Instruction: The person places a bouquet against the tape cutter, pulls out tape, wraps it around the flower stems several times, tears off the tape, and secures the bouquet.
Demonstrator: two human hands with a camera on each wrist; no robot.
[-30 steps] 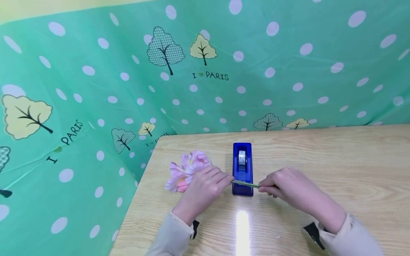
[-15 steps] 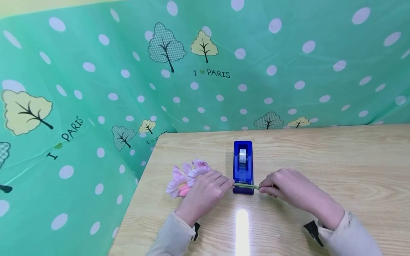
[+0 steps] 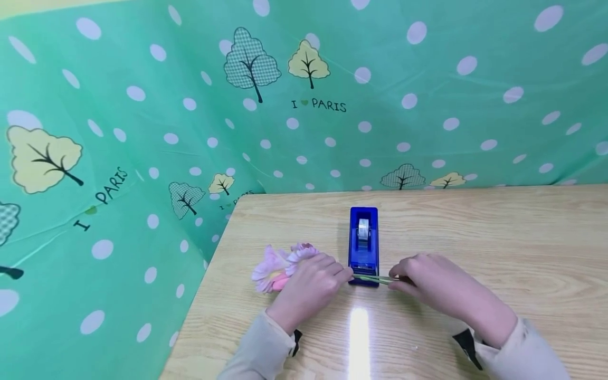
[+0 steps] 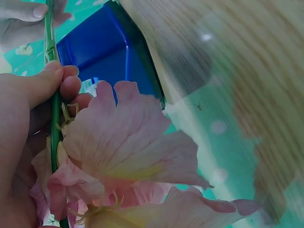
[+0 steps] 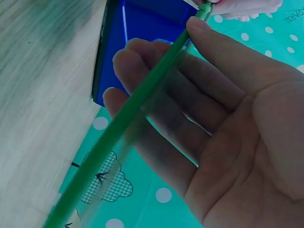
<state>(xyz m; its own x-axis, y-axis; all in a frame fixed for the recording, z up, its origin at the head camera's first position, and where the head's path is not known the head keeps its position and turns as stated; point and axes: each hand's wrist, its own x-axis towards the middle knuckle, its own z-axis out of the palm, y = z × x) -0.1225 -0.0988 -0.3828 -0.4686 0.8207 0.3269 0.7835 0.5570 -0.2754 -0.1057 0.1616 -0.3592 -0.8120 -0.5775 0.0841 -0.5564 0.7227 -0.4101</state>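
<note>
Left hand [image 3: 311, 287] pinching stems [image 3: 371, 277] just below your pink flowers [image 3: 271, 266], toward table's [image 3: 475, 227] left edge; right hand [image 3: 434, 279] pinching farther along, past tape dispenser's [image 3: 364, 253] near end. Petals looking light, easily creasing; stems seeming stiffer, suiting your grip better.

Head view: the left grip [image 3: 311, 285] covers part of the pink flowers [image 3: 277, 269] and the adjoining length of the green stems [image 3: 372, 278]; the right grip [image 3: 434, 285] hides the stems' lower portion, and their number cannot be told. The stems obscure a strip of the blue tape dispenser [image 3: 364, 253] at its near end. The sleeves [image 3: 261, 345] are cut off by the bottom edge; a pale speck [image 3: 414, 347] on the desk [image 3: 537, 237] is too small to identify. Left wrist view: petals [image 4: 118, 133] truncated below. Right wrist view: stem blurred, leaving at lower left; dispenser truncated above.
</note>
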